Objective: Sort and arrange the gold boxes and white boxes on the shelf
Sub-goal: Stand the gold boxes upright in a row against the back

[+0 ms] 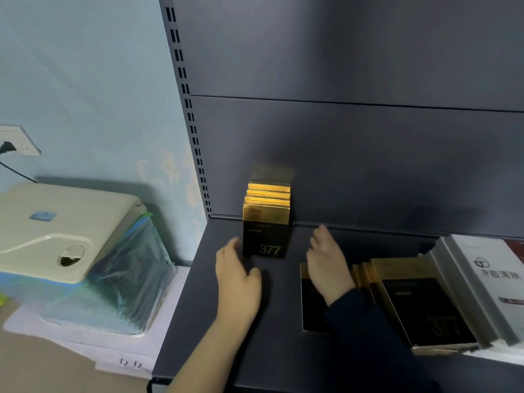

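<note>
Several gold boxes (266,222) with black "377" fronts stand upright in a row against the shelf's back panel. My left hand (236,276) is open just left of the front box, its fingertips close to the box's side. My right hand (326,262) is open to the right of the row, apart from it, hovering over a gold box lying flat (312,310). More gold boxes (425,304) lean in a slanted stack at the right. White boxes (487,276) lean behind them at the far right.
The dark grey shelf (278,350) has bare surface at its front and left. A slotted upright (192,131) edges the shelf at left. A beige machine (56,231) wrapped in plastic sits on a white surface to the left.
</note>
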A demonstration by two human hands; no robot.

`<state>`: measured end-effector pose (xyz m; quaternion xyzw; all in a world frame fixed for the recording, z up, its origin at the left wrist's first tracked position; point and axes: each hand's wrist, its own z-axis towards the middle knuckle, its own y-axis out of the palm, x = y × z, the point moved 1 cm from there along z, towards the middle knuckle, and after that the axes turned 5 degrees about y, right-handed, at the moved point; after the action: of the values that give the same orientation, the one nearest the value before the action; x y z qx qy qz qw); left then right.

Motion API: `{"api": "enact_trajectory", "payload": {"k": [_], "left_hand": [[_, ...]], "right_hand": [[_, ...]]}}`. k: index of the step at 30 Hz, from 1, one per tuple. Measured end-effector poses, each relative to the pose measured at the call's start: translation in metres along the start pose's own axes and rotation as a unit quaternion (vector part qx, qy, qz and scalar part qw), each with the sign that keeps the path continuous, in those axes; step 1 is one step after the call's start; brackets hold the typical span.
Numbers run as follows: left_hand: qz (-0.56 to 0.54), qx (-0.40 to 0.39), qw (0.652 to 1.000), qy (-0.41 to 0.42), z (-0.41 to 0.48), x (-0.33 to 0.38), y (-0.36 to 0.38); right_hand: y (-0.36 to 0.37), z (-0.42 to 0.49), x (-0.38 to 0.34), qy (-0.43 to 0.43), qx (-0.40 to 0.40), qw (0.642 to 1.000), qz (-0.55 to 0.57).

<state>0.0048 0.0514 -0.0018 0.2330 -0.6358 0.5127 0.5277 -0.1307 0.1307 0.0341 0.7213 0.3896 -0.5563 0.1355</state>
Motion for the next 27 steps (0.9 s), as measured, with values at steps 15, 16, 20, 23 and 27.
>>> {"api": "enact_trajectory", "payload": {"k": [15, 16, 20, 23, 27], "left_hand": [[0.27, -0.228, 0.935, 0.043, -0.039, 0.005, 0.068], [0.252, -0.232, 0.939, 0.036, -0.038, 0.005, 0.065], [0.133, -0.232, 0.964, 0.003, -0.055, 0.008, 0.064], [-0.089, -0.225, 0.969, -0.054, -0.08, 0.018, 0.072], [-0.251, -0.163, 0.947, -0.119, -0.073, 0.014, 0.063]], "right_hand": [[-0.053, -0.028, 0.019, -0.033, 0.083, 0.994, 0.067], [-0.053, -0.029, 0.019, -0.034, 0.08, 0.994, 0.061], [-0.042, -0.039, 0.026, -0.03, 0.038, 0.999, -0.011], [-0.032, -0.048, 0.031, -0.027, 0.015, 0.999, -0.029], [-0.033, -0.053, 0.025, -0.058, 0.029, 0.995, -0.072]]}}
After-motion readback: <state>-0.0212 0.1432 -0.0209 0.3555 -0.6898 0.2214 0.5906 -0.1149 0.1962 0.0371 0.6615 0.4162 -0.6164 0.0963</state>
